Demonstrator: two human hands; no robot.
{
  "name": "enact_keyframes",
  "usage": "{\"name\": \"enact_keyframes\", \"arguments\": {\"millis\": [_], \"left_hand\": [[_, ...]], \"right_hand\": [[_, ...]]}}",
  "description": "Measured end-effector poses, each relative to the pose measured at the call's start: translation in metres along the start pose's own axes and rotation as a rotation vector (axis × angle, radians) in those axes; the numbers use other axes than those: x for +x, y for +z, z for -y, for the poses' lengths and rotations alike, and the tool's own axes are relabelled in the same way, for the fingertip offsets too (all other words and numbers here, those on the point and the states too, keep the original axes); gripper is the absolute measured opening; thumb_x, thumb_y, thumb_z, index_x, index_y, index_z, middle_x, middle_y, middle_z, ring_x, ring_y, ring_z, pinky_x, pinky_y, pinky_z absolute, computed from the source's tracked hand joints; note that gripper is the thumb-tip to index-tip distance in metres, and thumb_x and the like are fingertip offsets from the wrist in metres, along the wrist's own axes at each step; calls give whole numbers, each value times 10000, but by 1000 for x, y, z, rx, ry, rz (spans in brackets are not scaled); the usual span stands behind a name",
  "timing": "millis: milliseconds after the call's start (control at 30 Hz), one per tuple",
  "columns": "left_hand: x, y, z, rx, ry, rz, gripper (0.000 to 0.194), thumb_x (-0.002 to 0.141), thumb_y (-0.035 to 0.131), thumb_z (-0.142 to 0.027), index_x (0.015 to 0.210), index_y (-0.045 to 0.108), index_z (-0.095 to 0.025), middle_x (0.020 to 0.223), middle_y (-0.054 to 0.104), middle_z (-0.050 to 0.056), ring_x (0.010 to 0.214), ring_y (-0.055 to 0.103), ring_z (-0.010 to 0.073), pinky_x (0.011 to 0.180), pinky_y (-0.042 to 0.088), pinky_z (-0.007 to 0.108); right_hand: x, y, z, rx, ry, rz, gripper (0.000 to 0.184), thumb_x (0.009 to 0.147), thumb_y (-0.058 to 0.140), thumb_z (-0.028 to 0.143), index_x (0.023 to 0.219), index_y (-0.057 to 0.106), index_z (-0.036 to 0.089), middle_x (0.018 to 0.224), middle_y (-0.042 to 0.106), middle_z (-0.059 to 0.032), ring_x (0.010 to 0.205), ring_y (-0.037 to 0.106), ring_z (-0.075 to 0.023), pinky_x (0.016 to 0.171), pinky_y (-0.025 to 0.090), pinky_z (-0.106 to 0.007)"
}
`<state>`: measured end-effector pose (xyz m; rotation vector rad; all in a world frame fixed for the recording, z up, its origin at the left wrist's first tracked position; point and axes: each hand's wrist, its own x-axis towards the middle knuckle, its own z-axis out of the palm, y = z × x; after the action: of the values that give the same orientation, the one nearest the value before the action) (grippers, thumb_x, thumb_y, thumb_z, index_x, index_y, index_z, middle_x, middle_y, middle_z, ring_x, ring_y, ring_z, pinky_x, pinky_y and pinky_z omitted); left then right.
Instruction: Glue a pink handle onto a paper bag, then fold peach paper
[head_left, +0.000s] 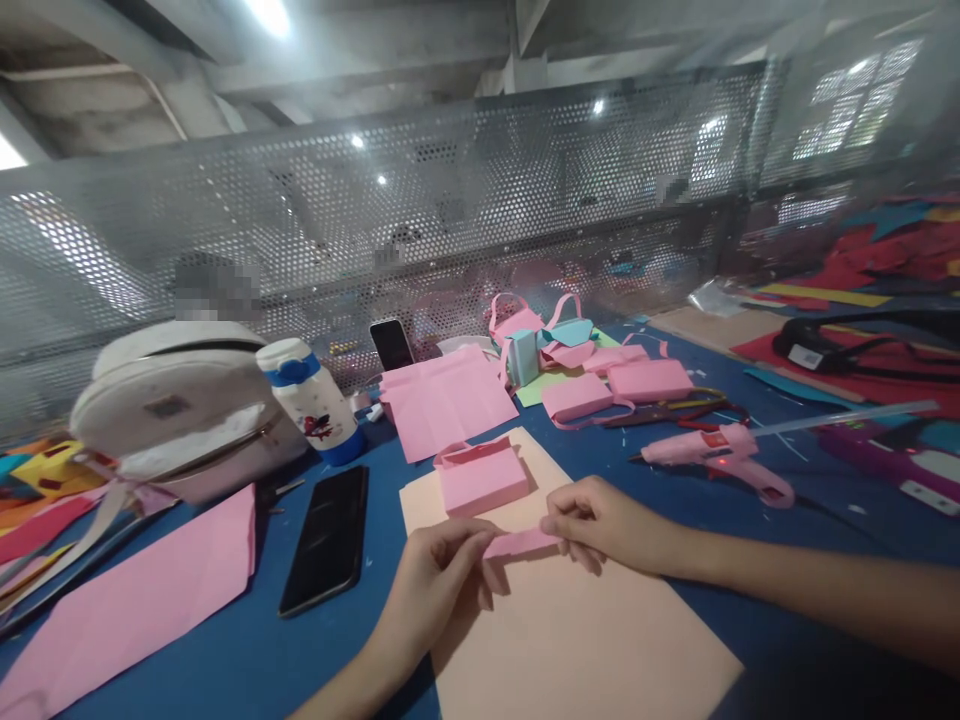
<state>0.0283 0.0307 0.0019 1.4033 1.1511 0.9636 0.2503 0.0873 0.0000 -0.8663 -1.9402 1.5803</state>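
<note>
A short pink paper strip point(521, 543) is stretched between my two hands, just above a peach paper sheet point(592, 630). My left hand point(442, 570) pinches its left end between thumb and fingers. The right end is pinched in my right hand point(592, 520). Right behind the strip sits a small pink paper box point(484, 478) with a folded flap along its top edge, resting on the peach sheet. To the right of my right hand, a pink glue gun point(712, 455) lies on its side, a clear glue stick poking from its back and a small red light showing.
A black phone point(326, 540), a white-and-blue bottle point(311, 400) and a white backpack point(187, 410) are on the left. Pink paper sheets point(150, 600) lie near them. Finished-looking pink paper bags point(649, 380) and scissors point(660, 410) are behind. A perforated metal screen point(450, 210) borders the table.
</note>
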Motion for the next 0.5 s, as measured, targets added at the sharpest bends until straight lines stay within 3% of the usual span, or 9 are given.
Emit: {"name": "enact_keyframes", "arguments": {"millis": [167, 300, 400, 500], "left_hand": [[-2, -4, -1, 158, 63, 114, 310, 934, 536, -378, 865, 712, -132, 534, 624, 7, 475, 557, 116, 526, 432, 208], [-2, -7, -5, 434, 202, 191, 275, 963, 472, -284, 841, 691, -173, 774, 687, 43, 708, 621, 147, 684, 457, 232], [1, -4, -10, 550, 251, 247, 249, 958, 444, -247, 865, 667, -184, 804, 676, 38, 738, 611, 155, 705, 457, 244], [6, 2, -12, 623, 209, 205, 225, 938, 459, -223, 836, 656, -186, 756, 664, 17, 691, 599, 145, 665, 454, 235]], "right_hand": [[-39, -12, 16, -298, 88, 40, 229, 895, 537, 306, 725, 607, 169, 549, 613, 15, 519, 539, -108, 508, 352, -197], [-95, -47, 4, -449, 243, 14, 311, 895, 529, 433, 697, 595, 202, 635, 655, -17, 615, 566, -158, 564, 351, -250], [-138, -82, -23, -606, 359, -203, 448, 881, 447, 559, 593, 549, 231, 627, 614, -62, 600, 547, -204, 593, 367, -321], [-165, -113, -45, -715, 447, -543, 393, 830, 464, 610, 665, 548, 263, 669, 593, -55, 638, 557, -230, 647, 404, -355]]}}
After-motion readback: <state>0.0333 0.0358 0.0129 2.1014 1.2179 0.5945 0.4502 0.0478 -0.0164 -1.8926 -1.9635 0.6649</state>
